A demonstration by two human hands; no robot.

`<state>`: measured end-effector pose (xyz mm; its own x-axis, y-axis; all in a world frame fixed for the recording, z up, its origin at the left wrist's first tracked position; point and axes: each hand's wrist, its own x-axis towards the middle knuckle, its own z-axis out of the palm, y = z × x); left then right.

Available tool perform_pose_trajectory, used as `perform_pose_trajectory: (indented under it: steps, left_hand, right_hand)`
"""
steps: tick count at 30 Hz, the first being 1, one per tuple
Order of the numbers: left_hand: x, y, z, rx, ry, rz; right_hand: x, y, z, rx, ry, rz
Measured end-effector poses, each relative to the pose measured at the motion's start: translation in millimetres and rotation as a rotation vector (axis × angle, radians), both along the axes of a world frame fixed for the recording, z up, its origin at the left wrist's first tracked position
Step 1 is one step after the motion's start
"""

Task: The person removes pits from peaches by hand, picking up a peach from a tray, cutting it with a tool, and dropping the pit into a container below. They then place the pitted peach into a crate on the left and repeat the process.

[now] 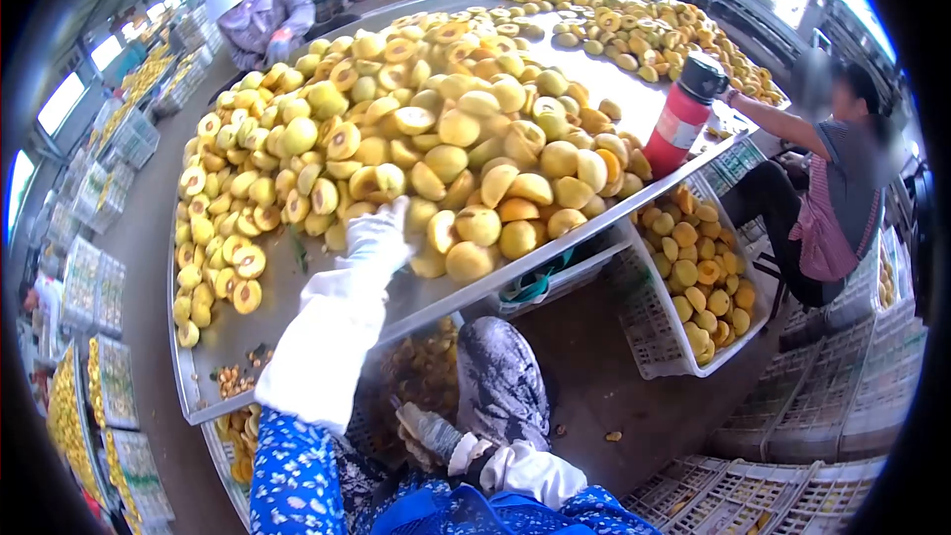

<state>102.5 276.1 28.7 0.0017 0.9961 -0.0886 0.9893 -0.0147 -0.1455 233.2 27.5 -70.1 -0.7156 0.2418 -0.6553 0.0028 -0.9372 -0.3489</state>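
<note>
White cloth covers the left hand [378, 236], whose fingers [398, 212] point away from the body into the near edge of the heap of yellow fruit [458, 127]. They look slightly bent and are at the fruit, but whether they close on a piece or only rest against it, I cannot tell. Fruit lies straight beyond the fingertips and close on their right; the pieces are roundish, with no clear long axis, and many are halved with the cut face showing. The left hand is clearly the nearer one to the heap.

The right hand [428, 432], in a grey, soiled glove, is low over the lap, below the table edge and well apart from the heap. Its fingers look curled, with a thin dark tip just beyond them; what they hold, if anything, is unclear.

Bare metal of the table [260, 322] shows left of the left forearm, with a green leaf [299, 250] near the wrist and small brown bits [233, 379] by the near left corner. Right of the heap, a red bottle [678, 127] with a black lid leans in view by the table's rim.

Below that rim, a white crate [649, 335] is filled with yellow fruit. Farther right sits a co-worker [842, 183], one arm reaching to the table; another person [260, 22] bends at its far left side.
</note>
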Motion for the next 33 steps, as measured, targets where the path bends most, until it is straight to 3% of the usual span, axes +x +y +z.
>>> perform_pose_trajectory:
  steps: [4,6,7,8,10,16,17,19,20,22,25,27,33]
  left_hand:
    - [-6,3,-5,0.026,0.080,-0.066]
    - [-11,-9,20,-0.224,0.131,-0.112]
    - [-25,-23,5,-0.226,0.273,-0.211]
    - [-17,-35,5,-0.327,0.197,-0.070]
    - [-8,-61,-15,0.099,0.119,-0.156]
    - [21,-52,7,-0.142,-0.105,-0.167]
    - [25,-49,12,-0.157,-0.060,-0.163]
    - [40,-47,18,-0.189,0.020,-0.148]
    - [48,-51,18,-0.056,0.075,-0.241]
    - [60,-39,-10,-0.036,0.179,-0.184]
    - [53,-18,-28,-0.163,0.091,-0.186]
    - [47,-29,-1,-0.238,-0.004,-0.191]
    - [-74,-79,3,-0.220,-0.013,-0.040]
  right_hand:
    - [-2,-4,-2,0.038,0.032,0.012]
    - [2,-6,1,0.053,-0.023,0.000]
    - [1,-2,0,0.070,-0.016,0.004]
    - [-2,0,-1,0.081,-0.004,0.012]
    - [-11,-1,-4,0.091,0.026,0.029]
    - [-5,0,-21,0.075,0.026,0.059]
    - [-6,-2,-36,-0.152,0.282,-0.021]
    - [-8,-3,-38,-0.021,0.142,0.014]
    - [-8,-1,-31,0.007,0.097,0.022]
    - [-9,0,-25,0.021,0.044,0.020]
    - [-13,0,-20,0.029,-0.015,0.012]
    - [-15,-1,-17,0.041,-0.062,0.005]
    - [-19,-5,-17,0.119,-0.219,0.047]
